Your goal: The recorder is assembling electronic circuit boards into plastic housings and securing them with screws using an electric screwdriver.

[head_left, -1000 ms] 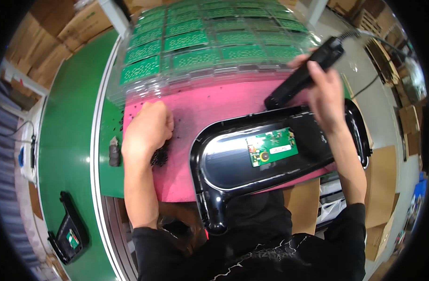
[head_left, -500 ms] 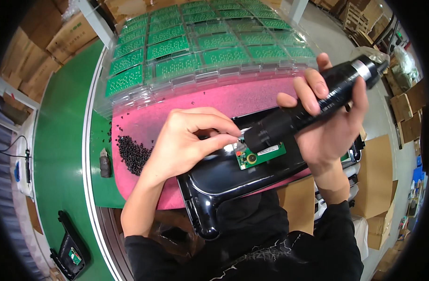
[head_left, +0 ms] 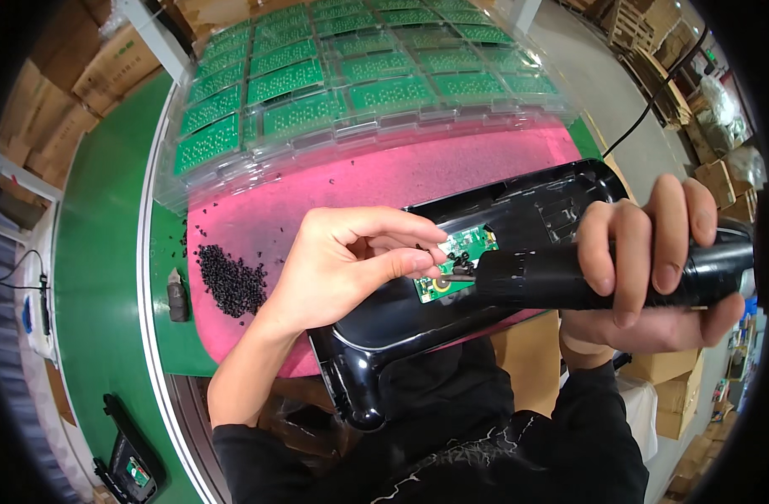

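Note:
A glossy black plastic housing [head_left: 401, 323] lies on the pink foam mat [head_left: 359, 185], with a small green circuit board [head_left: 460, 252] seated in it. My left hand [head_left: 351, 260] hovers over the housing and pinches a few small black screws at the board's edge. My right hand [head_left: 653, 260] grips a black electric screwdriver [head_left: 586, 273] held almost level, its bit pointing left and meeting the screws at my left fingertips.
A heap of black screws [head_left: 229, 277] lies on the mat's left end. Clear trays of green circuit boards [head_left: 359, 84] fill the far side. A small dark bottle [head_left: 177, 296] stands on the green bench [head_left: 99, 252]. Another black housing [head_left: 133, 462] lies lower left. Cardboard boxes surround the bench.
My left hand left the screw heap and came over the circuit board with screws. My right hand brought the screwdriver down from upright to level, its bit at the board.

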A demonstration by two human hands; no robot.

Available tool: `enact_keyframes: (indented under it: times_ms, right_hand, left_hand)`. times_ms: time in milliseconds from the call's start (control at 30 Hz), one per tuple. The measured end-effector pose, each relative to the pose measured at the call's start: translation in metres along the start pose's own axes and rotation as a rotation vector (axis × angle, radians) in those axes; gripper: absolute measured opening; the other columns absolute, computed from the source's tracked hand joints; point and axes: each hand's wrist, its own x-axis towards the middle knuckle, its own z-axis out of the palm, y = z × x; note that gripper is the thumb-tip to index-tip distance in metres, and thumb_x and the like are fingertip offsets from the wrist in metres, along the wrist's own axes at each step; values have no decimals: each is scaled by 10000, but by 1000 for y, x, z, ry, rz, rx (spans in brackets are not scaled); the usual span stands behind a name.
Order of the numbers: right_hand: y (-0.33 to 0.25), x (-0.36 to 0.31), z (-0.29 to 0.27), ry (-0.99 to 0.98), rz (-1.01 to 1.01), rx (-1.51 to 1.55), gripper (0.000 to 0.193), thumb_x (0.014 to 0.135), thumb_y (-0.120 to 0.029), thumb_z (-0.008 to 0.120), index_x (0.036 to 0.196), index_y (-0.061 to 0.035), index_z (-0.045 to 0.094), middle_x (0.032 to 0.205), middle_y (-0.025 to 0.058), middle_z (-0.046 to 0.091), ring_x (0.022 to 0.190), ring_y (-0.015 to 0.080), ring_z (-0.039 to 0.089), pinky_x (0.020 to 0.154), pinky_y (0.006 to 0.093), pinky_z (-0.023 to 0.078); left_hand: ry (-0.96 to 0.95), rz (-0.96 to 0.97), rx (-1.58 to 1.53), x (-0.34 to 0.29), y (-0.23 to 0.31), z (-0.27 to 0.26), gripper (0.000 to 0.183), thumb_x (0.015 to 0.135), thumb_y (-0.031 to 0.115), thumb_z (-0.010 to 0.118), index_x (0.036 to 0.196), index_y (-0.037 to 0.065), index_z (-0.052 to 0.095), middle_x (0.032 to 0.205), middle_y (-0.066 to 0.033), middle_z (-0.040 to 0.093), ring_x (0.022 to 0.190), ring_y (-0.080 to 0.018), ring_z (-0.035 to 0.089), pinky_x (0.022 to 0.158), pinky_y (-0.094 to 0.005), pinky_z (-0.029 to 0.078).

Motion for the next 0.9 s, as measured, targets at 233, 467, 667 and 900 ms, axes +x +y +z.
enact_keyframes:
  times_ms: [233, 467, 667, 900]
  right_hand:
    - [7, -1, 0, -71, -151, 10, 468, 738, -330, 788, 962, -93, 453, 717, -14, 518, 398, 82, 509, 448, 258, 447]
    - [4, -2, 1, -131, -99, -87, 479, 729, -327, 807, 954, -87, 459, 724, -5, 531, 403, 101, 530, 441, 268, 454]
    - [7, -4, 2, -147, -89, -97, 467, 735, -335, 792, 953, -91, 459, 713, -3, 530, 387, 100, 517, 445, 274, 458]
    - [8, -7, 3, -93, -49, -85, 493, 756, -382, 774, 981, -87, 450, 723, -1, 524, 390, 99, 517, 456, 283, 480]
  left_hand:
    - [-62, 107, 182, -3, 2, 2, 324, 761, -166, 697, 1070, -69, 683, 902, -157, 732, 847, -205, 728, 762, -288, 597]
    - [-56, 140, 276, -1, 3, 5, 391, 778, -97, 722, 1158, -43, 649, 917, -140, 741, 848, -180, 732, 779, -278, 582]
    - [-67, 341, 477, 0, -2, 3, 340, 779, -52, 747, 1110, -35, 672, 929, -118, 741, 850, -195, 740, 756, -285, 591]
    - [-89, 484, 617, 1, -3, 4, 317, 778, 22, 769, 1079, -5, 671, 968, -129, 727, 813, -206, 741, 716, -298, 593]
